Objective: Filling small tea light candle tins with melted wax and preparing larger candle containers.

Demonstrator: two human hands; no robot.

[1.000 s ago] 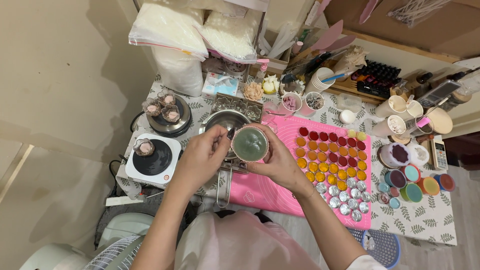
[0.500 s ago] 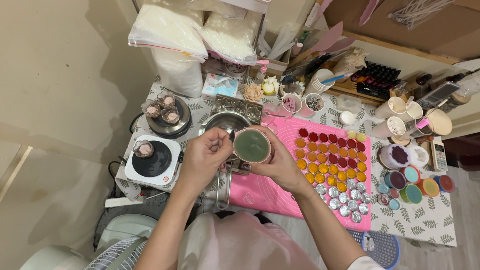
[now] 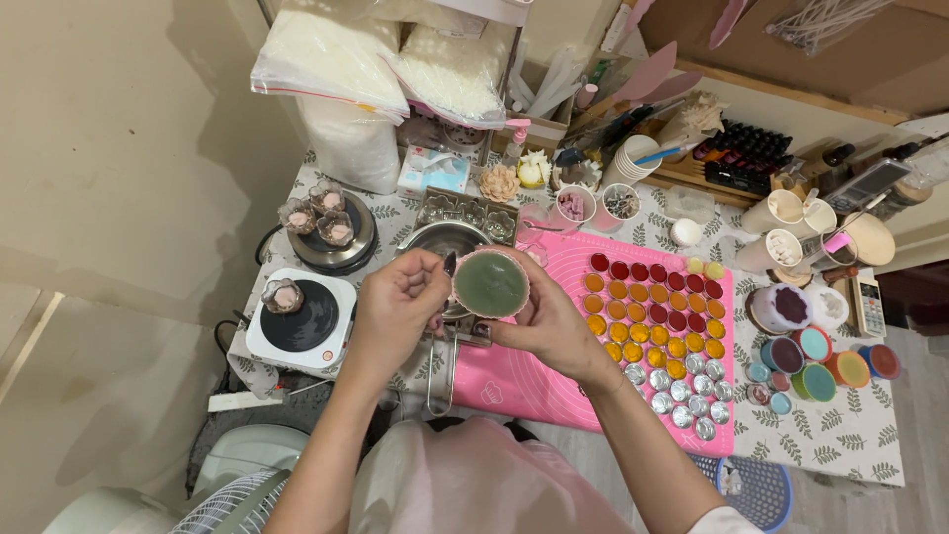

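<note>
Two hands hold the work in front of me, above the near edge of the tabletop [image 3: 850, 445]. My right hand [image 3: 549, 321] is closed around the cup [image 3: 491, 283], fingers wrapped under its base and side. The cup is small and round, with a pale pink rim and a smooth dull-green fill almost to the top. It is tipped so its mouth faces up toward the camera; I cannot tell its long axis more exactly than that. My left hand [image 3: 395, 307] is pinched shut on a thin dark stick [image 3: 450, 263] whose tip meets the cup's left rim. Below the cup sit a metal bowl [image 3: 445, 237] and a pink mat [image 3: 554, 381].
</note>
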